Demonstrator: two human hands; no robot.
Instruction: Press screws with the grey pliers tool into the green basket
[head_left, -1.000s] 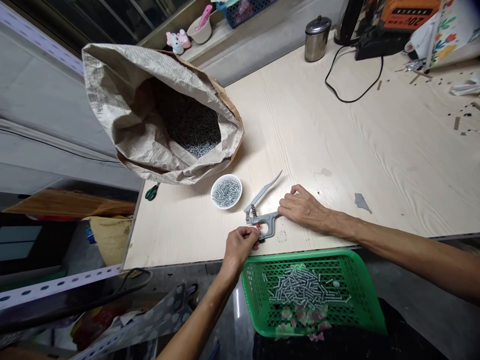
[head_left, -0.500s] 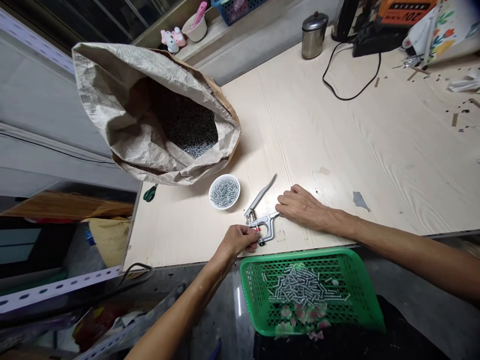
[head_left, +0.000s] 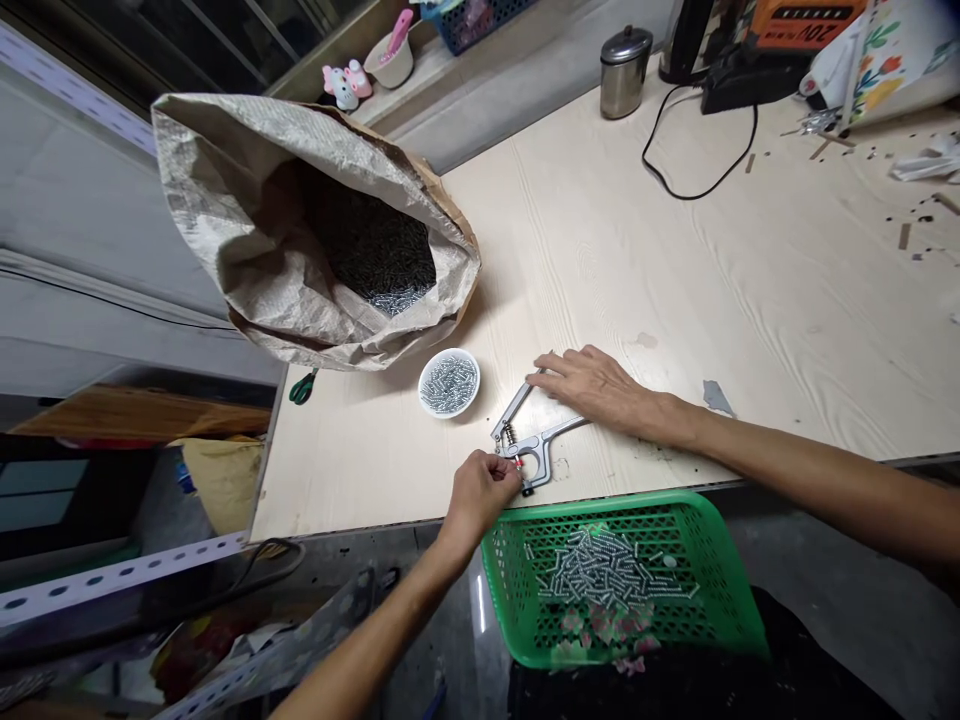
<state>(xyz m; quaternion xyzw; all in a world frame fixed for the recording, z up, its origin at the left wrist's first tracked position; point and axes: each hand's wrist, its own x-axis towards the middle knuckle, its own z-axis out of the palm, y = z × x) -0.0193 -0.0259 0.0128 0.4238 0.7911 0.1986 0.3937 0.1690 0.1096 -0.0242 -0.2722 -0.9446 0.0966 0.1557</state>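
A pair of grey snap pliers (head_left: 541,445) lies on the table with its handles apart, a spring and a small red part near its jaws. My left hand (head_left: 484,490) is closed in a pinch right at the jaw end; what sits between thumb and finger is hidden. My right hand (head_left: 592,385) spans the handles, its fingers hooked over the tip of the upper one and the lower one's end against its palm side. Just beyond the pliers stands a white bowl (head_left: 449,383) of small silvery metal pieces. Close below, a green basket (head_left: 739,600) holds similar short, ridged pieces.
A large woven sack (head_left: 255,290) with a dark heap of metal pieces leans open at the left. Green-handled scissors (head_left: 302,388) lie near the table's left edge. Further back are a metal canister (head_left: 625,75), a black cable (head_left: 697,195) and scattered scraps.
My right hand has shifted from the lower handle's end up onto the upper handle, its fingers reaching out over it. The left hand stays at the jaws.
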